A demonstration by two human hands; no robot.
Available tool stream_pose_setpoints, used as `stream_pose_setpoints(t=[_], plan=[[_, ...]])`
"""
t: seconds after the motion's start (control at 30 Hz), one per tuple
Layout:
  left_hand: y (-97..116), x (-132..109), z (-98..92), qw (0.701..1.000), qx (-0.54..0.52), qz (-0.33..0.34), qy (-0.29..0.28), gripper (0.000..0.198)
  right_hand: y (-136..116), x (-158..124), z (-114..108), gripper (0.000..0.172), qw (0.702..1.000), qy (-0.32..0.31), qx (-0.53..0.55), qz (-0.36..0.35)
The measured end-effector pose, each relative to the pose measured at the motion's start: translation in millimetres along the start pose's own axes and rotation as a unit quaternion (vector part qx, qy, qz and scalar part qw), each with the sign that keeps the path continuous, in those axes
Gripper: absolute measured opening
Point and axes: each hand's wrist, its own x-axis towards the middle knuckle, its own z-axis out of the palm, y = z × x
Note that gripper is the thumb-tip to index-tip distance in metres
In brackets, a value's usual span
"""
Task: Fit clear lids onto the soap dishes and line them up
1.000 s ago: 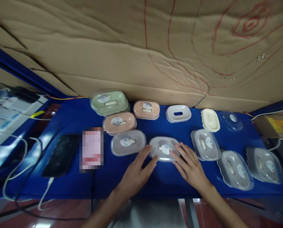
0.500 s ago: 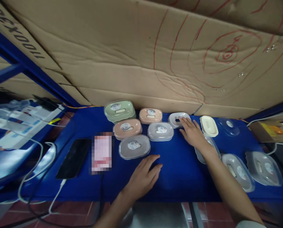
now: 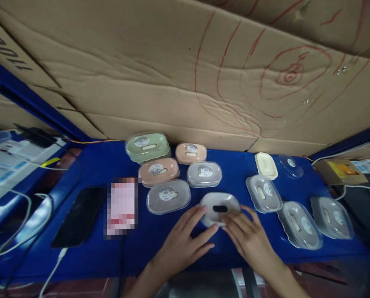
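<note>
A light grey oval box (image 3: 212,216) with a dark slot in its top sits between my hands near the front of the blue table. My left hand (image 3: 189,238) touches its left edge, fingers apart. Over its front right side lie the fingers of my right hand (image 3: 245,227), which grip its edge. Just beyond are a grey box (image 3: 205,174) and another grey one (image 3: 169,203), both under clear lids. Two pinkish boxes, one nearer (image 3: 158,177) and one farther (image 3: 191,159), and a green box (image 3: 148,153) stand behind them.
Three lidded grey boxes (image 3: 259,203), (image 3: 300,236), (image 3: 326,225) are on the right. Behind them lie a cream dish (image 3: 267,166) and a clear lid (image 3: 289,167). A black phone (image 3: 78,219) and cables are on the left. Cardboard (image 3: 141,74) rises behind the table.
My right hand has brought the light grey box from the back row to the front, beside my left hand. My left hand now touches it. The view has shifted slightly.
</note>
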Motion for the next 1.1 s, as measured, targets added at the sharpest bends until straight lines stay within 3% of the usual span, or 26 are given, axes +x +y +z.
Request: stream_pose_setpoints(t=[0.07,0.17,0.23,0.27,0.33,0.43,0.53,0.63,0.7,0.8,0.93,1.0,1.1], plan=[[-0.8,2.3,3.1,0.998,0.004,0.024,-0.055,0.037,-5.7,-6.8,5.4,0.034,0.998,-0.031,0.040,-0.031],[-2.3,4.5,7.2,0.995,-0.010,0.025,-0.099,0.028,36.7,0.3,-2.7,0.027,0.997,-0.029,0.064,0.006],[-2.6,5.1,7.9,0.995,-0.019,0.016,-0.100,0.027,90.5,14.6,-15.9,0.033,0.989,0.001,0.010,0.145],[-2.5,5.3,7.5,0.995,-0.022,0.013,-0.095,0.028,120.1,23.8,-22.7,0.037,0.969,-0.012,-0.042,0.241],[-1.8,5.8,5.2,0.996,-0.029,0.009,-0.080,0.028,175.0,43.6,-33.3,0.042,0.888,-0.122,-0.128,0.424],[-1.1,5.5,-0.7,0.998,-0.045,0.008,-0.042,0.028,226.4,67.7,-39.7,0.036,0.846,-0.183,-0.136,0.482],[-2.6,3.0,-7.0,0.998,-0.057,0.004,0.021,0.031,233.8,71.5,-42.9,0.029,0.852,-0.184,-0.128,0.473],[-4.9,0.8,-10.9,0.995,-0.070,-0.012,0.072,0.032,215.8,56.3,-49.5,0.032,0.876,-0.114,-0.138,0.449],[-5.6,1.2,-11.6,0.993,-0.082,-0.019,0.084,0.032,202.2,45.8,-51.2,0.031,0.892,-0.077,-0.142,0.422],[-4.9,4.0,-10.2,0.993,-0.094,-0.014,0.068,0.031,194.8,42.6,-42.4,0.034,0.912,-0.085,-0.126,0.381],[-3.1,6.4,-7.5,0.995,-0.090,0.006,0.033,0.031,222.4,53.2,-27.5,0.045,0.911,-0.102,-0.121,0.380],[-3.2,6.4,-7.3,0.996,-0.084,0.001,0.030,0.031,246.4,54.5,-30.0,0.046,0.890,-0.103,-0.142,0.422],[-4.7,6.4,-8.0,0.997,-0.072,-0.019,0.032,0.034,278.8,46.7,-43.2,0.064,0.857,-0.076,-0.187,0.474]])
